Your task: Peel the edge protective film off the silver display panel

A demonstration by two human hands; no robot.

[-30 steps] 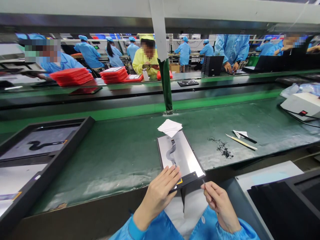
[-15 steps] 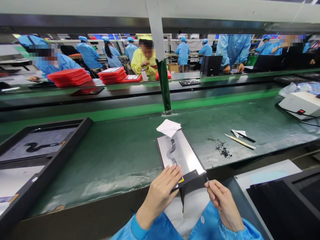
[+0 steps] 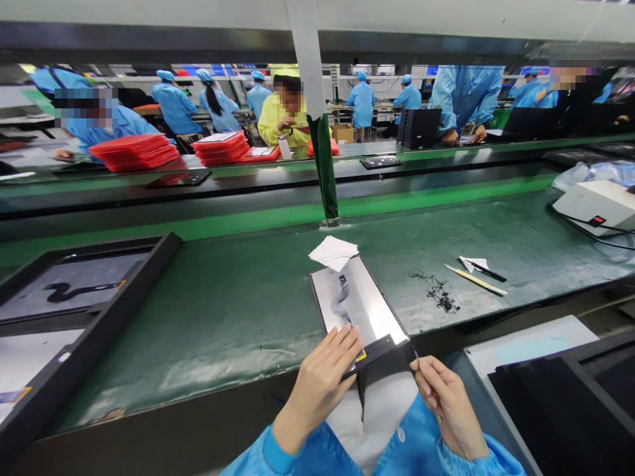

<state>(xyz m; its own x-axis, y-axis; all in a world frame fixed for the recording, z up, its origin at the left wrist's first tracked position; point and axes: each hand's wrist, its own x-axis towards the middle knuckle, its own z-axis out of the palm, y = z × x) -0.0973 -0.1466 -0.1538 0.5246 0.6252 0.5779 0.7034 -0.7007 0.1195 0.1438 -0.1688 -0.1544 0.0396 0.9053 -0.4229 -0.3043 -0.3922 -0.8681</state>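
A display panel [image 3: 370, 301] with a pale back, a dark frame and a curved flex cable [image 3: 338, 305] lies on the green bench, its near end jutting past the edge. My left hand [image 3: 322, 377] holds that near end, fingers stretched flat over the left corner and the thumb at the rim. At the near right corner, my right hand [image 3: 446, 396] pinches a thin tool [image 3: 416, 355]; only its slim tip shows, so its kind is unclear. White wipes [image 3: 333, 252] are stacked against the panel's far end.
Right of the panel lie black scraps [image 3: 439, 294], a cream-handled knife [image 3: 476, 280] and a black pen-like tool [image 3: 489, 270]. A black tray [image 3: 133, 297] with more panels stands left. A green post [image 3: 325, 172] rises behind; co-workers sit beyond. A white box [image 3: 598, 208] is far right.
My right hand has shifted slightly right at the panel's corner, the thin tool still pinched. My left hand stays on the panel. The view has moved very slightly.
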